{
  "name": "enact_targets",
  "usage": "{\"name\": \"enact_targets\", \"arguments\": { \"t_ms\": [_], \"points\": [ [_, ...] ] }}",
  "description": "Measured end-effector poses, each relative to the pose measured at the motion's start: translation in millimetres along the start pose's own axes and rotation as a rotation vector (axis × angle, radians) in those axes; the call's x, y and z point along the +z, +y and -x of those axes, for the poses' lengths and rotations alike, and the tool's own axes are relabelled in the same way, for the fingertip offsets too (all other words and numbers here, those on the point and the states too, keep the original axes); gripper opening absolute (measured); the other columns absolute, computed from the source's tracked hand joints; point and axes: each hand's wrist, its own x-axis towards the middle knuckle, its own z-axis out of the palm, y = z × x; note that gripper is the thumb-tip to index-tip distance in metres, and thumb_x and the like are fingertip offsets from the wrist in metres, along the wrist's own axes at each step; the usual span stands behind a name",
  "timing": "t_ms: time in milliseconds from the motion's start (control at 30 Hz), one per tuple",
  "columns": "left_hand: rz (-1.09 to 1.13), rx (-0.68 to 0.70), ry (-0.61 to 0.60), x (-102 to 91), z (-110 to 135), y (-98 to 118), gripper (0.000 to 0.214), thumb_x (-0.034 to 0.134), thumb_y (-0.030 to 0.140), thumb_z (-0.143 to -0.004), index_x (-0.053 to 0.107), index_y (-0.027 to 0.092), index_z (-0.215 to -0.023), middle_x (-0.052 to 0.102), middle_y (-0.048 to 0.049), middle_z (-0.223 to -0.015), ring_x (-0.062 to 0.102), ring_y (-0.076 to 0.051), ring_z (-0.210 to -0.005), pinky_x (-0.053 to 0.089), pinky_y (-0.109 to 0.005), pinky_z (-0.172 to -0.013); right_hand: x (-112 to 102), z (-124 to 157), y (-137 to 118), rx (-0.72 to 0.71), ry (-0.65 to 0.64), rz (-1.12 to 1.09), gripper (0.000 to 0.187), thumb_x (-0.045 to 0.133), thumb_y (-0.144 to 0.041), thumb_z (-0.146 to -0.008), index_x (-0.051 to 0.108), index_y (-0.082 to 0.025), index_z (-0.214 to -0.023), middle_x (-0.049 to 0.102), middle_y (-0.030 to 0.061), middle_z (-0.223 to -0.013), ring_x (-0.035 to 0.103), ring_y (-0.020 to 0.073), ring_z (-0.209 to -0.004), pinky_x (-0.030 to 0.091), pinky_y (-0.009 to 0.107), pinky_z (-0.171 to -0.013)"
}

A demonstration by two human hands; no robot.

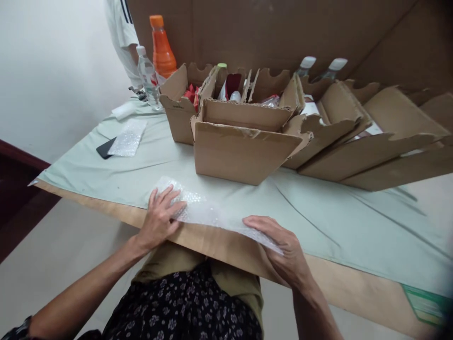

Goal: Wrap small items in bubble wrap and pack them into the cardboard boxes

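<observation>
A clear strip of bubble wrap lies along the table's front edge. My left hand rests on its left end, fingers spread and pressing it lightly against the cloth. At the other end, my right hand grips the wrap between thumb and fingers, and that end is lifted off the table. Just beyond the wrap stands a low, open cardboard box.
More cardboard bins run to the right, with small packets and white-capped bottles among them. An orange bottle and a clear bottle stand at back left. Another bubble wrap piece partly covers a dark phone-like object. A person's sleeve shows behind.
</observation>
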Motion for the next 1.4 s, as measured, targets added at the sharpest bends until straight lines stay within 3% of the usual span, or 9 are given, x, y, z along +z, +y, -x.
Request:
{"name": "enact_targets", "arguments": {
  "t_ms": [167,300,533,667,767,867,1033,1267,1400],
  "points": [
    [0.050,-0.085,0.141,-11.6,-23.3,-29.7,0.052,0.046,0.002,-0.074,0.076,0.023,-0.111,0.082,-0.0053,-0.115,0.074,-0.029,-0.120,0.042,-0.059,-0.118,-35.7,-7.8,-12.6,-0.005,0.109,0.053,0.023,0.060,-0.031,-0.101,0.081,-0.034,-0.110,0.081,0.0031,-0.116,0.071,0.0266,-0.120,0.055,0.051,-0.108],
    [0.021,-0.032,0.270,-21.6,-45.2,-21.0,0.058,0.046,0.003,-0.079,0.072,0.026,-0.125,0.074,-0.0034,-0.136,0.061,-0.027,-0.141,0.037,-0.057,-0.124,-48.1,-13.8,-6.0,-0.018,0.173,0.252,0.029,0.053,-0.036,-0.103,0.081,-0.036,-0.109,0.073,0.0019,-0.136,0.057,0.0306,-0.140,0.045,0.059,-0.118],
    [-0.037,0.001,-0.270,-1.3,-17.6,-32.2,0.062,0.043,0.013,-0.090,0.057,0.027,-0.149,0.059,-0.0116,-0.156,0.048,-0.036,-0.150,0.027,-0.069,-0.124,-68.9,25.6,77.2,0.137,-0.092,0.658,0.046,0.049,-0.015,-0.091,0.076,-0.029,-0.126,0.067,0.0106,-0.145,0.056,0.0378,-0.140,0.051,0.062,-0.105],
    [-0.002,0.011,-0.187,-30.2,-15.0,-27.1,0.075,0.054,0.030,-0.093,0.032,0.033,-0.165,0.043,-0.0094,-0.169,0.037,-0.040,-0.157,0.025,-0.067,-0.127,-91.1,42.3,61.2,0.199,0.068,0.660,0.040,0.051,-0.027,-0.097,0.071,-0.028,-0.131,0.065,0.0099,-0.147,0.060,0.0351,-0.136,0.050,0.061,-0.109],
    [0.044,0.058,-0.112,-32.8,-30.9,6.4,0.072,0.055,0.034,-0.099,0.028,0.037,-0.166,0.038,-0.0074,-0.172,0.034,-0.037,-0.158,0.026,-0.064,-0.129,-68.7,15.4,23.6,0.139,0.072,0.556,0.035,0.052,-0.030,-0.102,0.070,-0.028,-0.132,0.068,0.0078,-0.142,0.063,0.0298,-0.133,0.052,0.057,-0.112],
    [0.061,0.162,-0.210,-4.2,-43.2,39.3,0.061,0.054,0.035,-0.102,0.040,0.032,-0.161,0.040,-0.0110,-0.170,0.033,-0.037,-0.159,0.019,-0.066,-0.130,-9.5,-31.0,1.4,-0.005,-0.118,0.466,0.040,0.050,-0.023,-0.103,0.064,-0.027,-0.141,0.063,0.0077,-0.151,0.058,0.0277,-0.140,0.051,0.056,-0.115],
    [0.084,0.233,-0.388,38.5,-40.5,33.0,0.053,0.050,0.044,-0.105,0.048,0.033,-0.157,0.044,-0.0077,-0.169,0.034,-0.035,-0.159,0.011,-0.066,-0.130,45.1,-56.2,23.2,-0.107,-0.399,0.523,0.050,0.057,-0.035,-0.104,0.055,-0.023,-0.152,0.050,0.0111,-0.163,0.046,0.0310,-0.152,0.046,0.055,-0.119],
    [0.191,0.235,-0.378,40.3,-35.7,15.9,0.057,0.055,0.051,-0.102,0.046,0.039,-0.158,0.039,-0.0036,-0.171,0.031,-0.035,-0.160,0.012,-0.063,-0.131,-52.1,33.4,68.4,0.203,-0.181,0.696,0.048,0.038,-0.041,-0.109,0.060,-0.025,-0.148,0.058,0.0109,-0.157,0.052,0.0313,-0.148,0.048,0.056,-0.113],
    [0.149,0.212,-0.291,32.3,-34.6,13.3,0.054,0.050,0.049,-0.105,0.047,0.033,-0.157,0.039,-0.0077,-0.172,0.028,-0.034,-0.161,0.016,-0.060,-0.131,-74.1,28.1,74.8,0.253,-0.002,0.707,0.043,0.042,-0.045,-0.106,0.075,-0.024,-0.124,0.075,0.0106,-0.132,0.065,0.0321,-0.132,0.052,0.053,-0.105]
  ]
}}
